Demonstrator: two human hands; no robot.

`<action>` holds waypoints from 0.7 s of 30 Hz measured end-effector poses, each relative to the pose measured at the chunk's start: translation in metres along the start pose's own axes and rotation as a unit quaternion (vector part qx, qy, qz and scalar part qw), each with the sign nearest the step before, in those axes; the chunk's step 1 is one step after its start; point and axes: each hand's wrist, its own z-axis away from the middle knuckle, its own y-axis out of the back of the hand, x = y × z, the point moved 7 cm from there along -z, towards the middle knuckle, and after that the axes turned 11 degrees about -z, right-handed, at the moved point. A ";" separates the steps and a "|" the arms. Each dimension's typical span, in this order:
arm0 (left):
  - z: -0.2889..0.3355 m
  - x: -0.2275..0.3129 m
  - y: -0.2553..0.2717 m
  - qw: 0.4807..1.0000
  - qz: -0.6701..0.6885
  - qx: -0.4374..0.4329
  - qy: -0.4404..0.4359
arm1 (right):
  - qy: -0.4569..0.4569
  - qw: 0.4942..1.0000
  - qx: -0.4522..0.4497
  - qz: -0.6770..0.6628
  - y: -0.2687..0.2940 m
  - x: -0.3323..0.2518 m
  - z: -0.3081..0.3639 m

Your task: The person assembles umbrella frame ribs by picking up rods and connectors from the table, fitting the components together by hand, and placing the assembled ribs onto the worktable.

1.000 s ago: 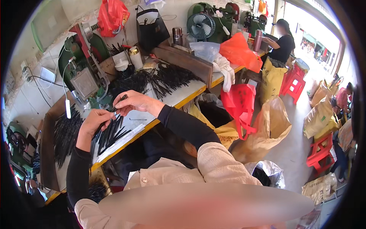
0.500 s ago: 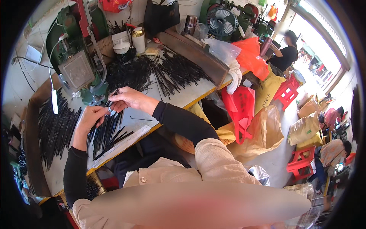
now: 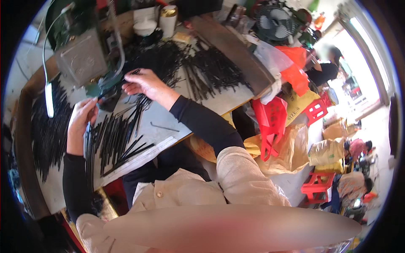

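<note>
My left hand (image 3: 81, 119) is raised at the left side of the green machine's base (image 3: 95, 89), its thumb and fingers pinched together. What they hold, if anything, is too dark and small to make out. On the other side of that base, my right hand (image 3: 145, 87) grips a thin black strip (image 3: 136, 72) between thumb and forefinger, its other fingers loosely curled. Below the two hands lies a row of black strips (image 3: 116, 137) on the grey table. One bent strip (image 3: 164, 127) rests apart to the right.
Piles of black strips (image 3: 48, 135) lie left, with more (image 3: 156, 63) behind. Brown boards (image 3: 232, 52) edge the table. A white bowl (image 3: 144, 28) and cup (image 3: 168, 23) stand at the back. Rightward are a red bag (image 3: 270, 122), sacks (image 3: 291, 147), red stools (image 3: 317, 187) and other people.
My hands have moved apart from their meeting point before the machine, the left going left and the right going right. The whole view has shifted a little.
</note>
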 end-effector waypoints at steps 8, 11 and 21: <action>-0.003 0.005 -0.009 0.999 0.044 -0.004 -0.021 | 0.035 0.999 0.007 0.038 -0.001 -0.004 0.000; 0.000 0.004 -0.004 0.997 0.051 0.029 -0.048 | 0.038 0.998 -0.002 0.040 -0.005 -0.002 -0.005; 0.003 0.004 0.014 0.992 -0.013 0.089 -0.085 | 0.042 0.998 0.002 0.037 -0.019 0.006 -0.013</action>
